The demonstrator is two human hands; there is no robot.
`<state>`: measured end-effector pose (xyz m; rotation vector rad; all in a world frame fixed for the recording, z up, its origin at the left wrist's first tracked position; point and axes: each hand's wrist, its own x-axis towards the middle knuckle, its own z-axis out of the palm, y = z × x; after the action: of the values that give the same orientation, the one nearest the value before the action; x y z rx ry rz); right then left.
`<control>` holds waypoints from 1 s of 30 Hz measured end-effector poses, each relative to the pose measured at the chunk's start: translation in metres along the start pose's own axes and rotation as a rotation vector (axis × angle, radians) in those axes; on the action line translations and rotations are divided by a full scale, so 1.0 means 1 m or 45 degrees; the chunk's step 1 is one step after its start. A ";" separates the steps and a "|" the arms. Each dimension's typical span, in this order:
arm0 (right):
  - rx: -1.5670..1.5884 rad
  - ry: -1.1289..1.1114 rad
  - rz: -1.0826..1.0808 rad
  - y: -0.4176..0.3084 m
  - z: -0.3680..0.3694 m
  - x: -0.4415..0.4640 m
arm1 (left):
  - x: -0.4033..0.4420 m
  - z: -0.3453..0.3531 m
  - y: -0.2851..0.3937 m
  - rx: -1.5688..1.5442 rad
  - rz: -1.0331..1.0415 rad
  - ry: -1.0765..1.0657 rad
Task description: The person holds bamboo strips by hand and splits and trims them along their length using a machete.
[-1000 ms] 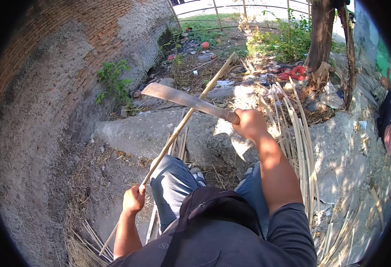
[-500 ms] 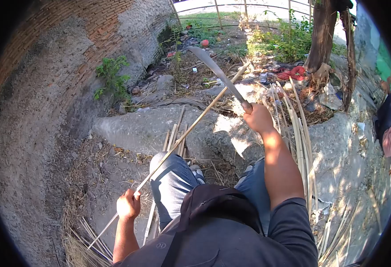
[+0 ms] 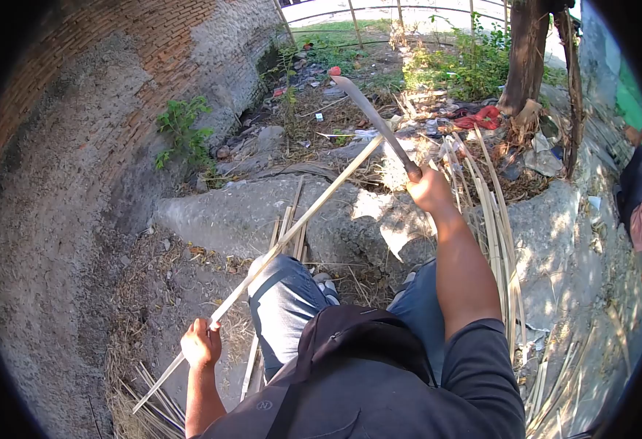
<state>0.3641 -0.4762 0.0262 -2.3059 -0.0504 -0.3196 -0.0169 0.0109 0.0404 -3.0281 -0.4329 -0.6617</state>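
Note:
A long pale wooden strip [image 3: 308,214] slants from the lower left up to the centre, crossing above my left knee. Near its lower end my left hand [image 3: 201,342] is closed around it, and its tail sticks out below the fist. My right hand [image 3: 431,189] grips the handle of a machete [image 3: 374,117], whose curved blade points up and to the left. The blade lies across or close by the strip's far end; whether they touch I cannot tell.
Beyond my knees runs a low concrete ledge [image 3: 233,219]. More strips [image 3: 493,227] lean on the right, with others at lower left. A brick wall [image 3: 80,146] curves along the left. A tree trunk [image 3: 526,58] and a red cloth [image 3: 480,118] are at upper right.
My left hand has moved down and left, drawing the strip with it. My right hand has shifted right and slightly up, and the blade has swung from pointing left to pointing up-left.

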 end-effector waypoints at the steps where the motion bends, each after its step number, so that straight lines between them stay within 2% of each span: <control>1: -0.016 -0.047 -0.016 0.003 0.003 0.000 | -0.002 0.000 0.002 0.000 0.006 -0.007; 5: -0.114 -0.331 -0.079 -0.045 -0.005 -0.033 | 0.009 0.010 0.019 -0.044 -0.038 -0.032; 7: -0.395 -0.556 -0.186 -0.082 -0.010 -0.048 | 0.016 0.014 0.026 -0.038 -0.048 -0.057; 9: -0.540 -0.523 -0.641 -0.082 0.004 -0.051 | 0.025 0.015 0.035 -0.034 -0.067 -0.061; 12: -0.624 -0.504 -0.709 -0.082 0.003 -0.048 | 0.024 0.015 0.030 -0.093 -0.043 -0.027; 13: -0.606 -0.497 -0.610 -0.081 -0.003 -0.044 | 0.020 0.015 0.027 -0.126 -0.043 -0.018; 15: -0.347 -0.243 -0.403 -0.045 0.013 -0.026 | 0.014 0.016 0.015 -0.091 -0.029 0.003; 18: -0.029 -0.121 -0.126 -0.019 -0.003 -0.012 | 0.006 0.010 0.006 -0.054 -0.011 0.020; 21: -0.036 -0.033 -0.014 -0.008 -0.004 -0.010 | 0.005 0.010 0.008 -0.087 -0.017 0.027; 22: -0.015 -0.008 -0.010 -0.006 -0.001 -0.012 | 0.006 0.012 0.009 -0.080 -0.024 0.023; 26: -0.011 -0.229 -0.194 -0.045 -0.010 -0.035 | 0.016 0.019 0.020 -0.122 -0.036 0.049; 30: -0.413 -0.310 -0.467 -0.082 -0.001 -0.052 | 0.032 0.011 0.040 -0.127 -0.077 0.076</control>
<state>0.3021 -0.4169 0.0725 -2.6437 -0.5876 -0.2420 0.0259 -0.0183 0.0453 -3.0893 -0.5062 -0.7984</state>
